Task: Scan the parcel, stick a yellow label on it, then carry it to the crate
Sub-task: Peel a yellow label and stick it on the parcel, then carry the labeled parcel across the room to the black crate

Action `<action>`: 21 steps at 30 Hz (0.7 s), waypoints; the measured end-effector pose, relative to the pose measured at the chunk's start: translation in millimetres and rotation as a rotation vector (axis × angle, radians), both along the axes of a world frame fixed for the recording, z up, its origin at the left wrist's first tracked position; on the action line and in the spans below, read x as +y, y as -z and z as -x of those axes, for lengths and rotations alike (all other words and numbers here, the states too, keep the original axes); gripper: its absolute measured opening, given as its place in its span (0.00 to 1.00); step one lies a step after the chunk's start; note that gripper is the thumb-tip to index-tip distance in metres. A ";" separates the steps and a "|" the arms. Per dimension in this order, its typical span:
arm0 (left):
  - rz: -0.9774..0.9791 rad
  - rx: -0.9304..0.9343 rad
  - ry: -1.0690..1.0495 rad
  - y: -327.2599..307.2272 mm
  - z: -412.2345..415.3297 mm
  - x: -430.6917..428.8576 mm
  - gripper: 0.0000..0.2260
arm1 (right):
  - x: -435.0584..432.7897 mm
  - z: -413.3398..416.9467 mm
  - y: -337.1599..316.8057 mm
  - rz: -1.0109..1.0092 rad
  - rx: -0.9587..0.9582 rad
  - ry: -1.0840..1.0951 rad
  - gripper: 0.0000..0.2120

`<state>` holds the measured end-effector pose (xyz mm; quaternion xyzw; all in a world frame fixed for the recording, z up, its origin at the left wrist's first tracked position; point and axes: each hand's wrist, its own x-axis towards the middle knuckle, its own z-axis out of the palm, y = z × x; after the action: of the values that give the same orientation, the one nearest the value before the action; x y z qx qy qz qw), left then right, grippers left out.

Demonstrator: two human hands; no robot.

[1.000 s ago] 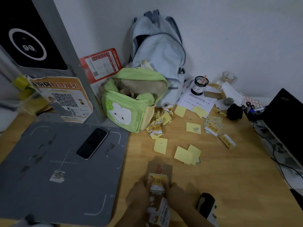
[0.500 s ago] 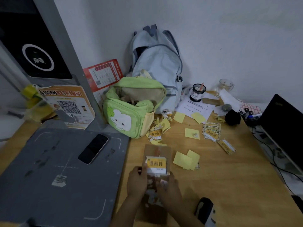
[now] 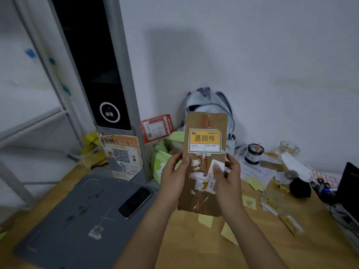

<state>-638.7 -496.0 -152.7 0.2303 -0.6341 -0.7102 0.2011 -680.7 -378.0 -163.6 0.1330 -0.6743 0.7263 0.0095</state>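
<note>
A flat brown paper parcel is held upright above the wooden desk, in front of my chest. A yellow label with black characters is stuck on its upper half. My left hand grips the parcel's left edge, thumb on the front. My right hand grips the right edge, with its thumb on a curling white shipping slip. The scanner post with its round lens stands at the back left. No crate is in view.
A grey scan mat with a phone lies on the left. A green bag and a pale backpack stand behind the parcel. Loose yellow labels, papers, a cup and a black device at the right edge crowd the desk's right side.
Both hands have lifted the parcel off the desk and raised it upright. My view has tilted upward, showing more of the scanner post and wall.
</note>
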 end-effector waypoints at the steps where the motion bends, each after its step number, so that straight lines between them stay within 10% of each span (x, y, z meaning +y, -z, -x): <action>1: 0.018 0.043 0.013 -13.5 -1.9 -0.8 0.11 | 0.2 -0.3 -14.0 0.030 0.027 -0.007 0.18; 11: -0.011 0.281 0.083 -92.4 -24.1 8.8 0.12 | 23.4 -5.0 -86.1 0.098 0.165 -0.076 0.11; 21: -0.183 0.281 0.160 -109.6 -21.1 24.6 0.08 | 44.6 -27.3 -87.0 0.092 0.114 -0.017 0.25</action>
<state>-617.7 -471.4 -43.0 0.0950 -0.5488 -0.8039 0.2087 -653.4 -333.3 -76.6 0.1791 -0.6376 0.7478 0.0479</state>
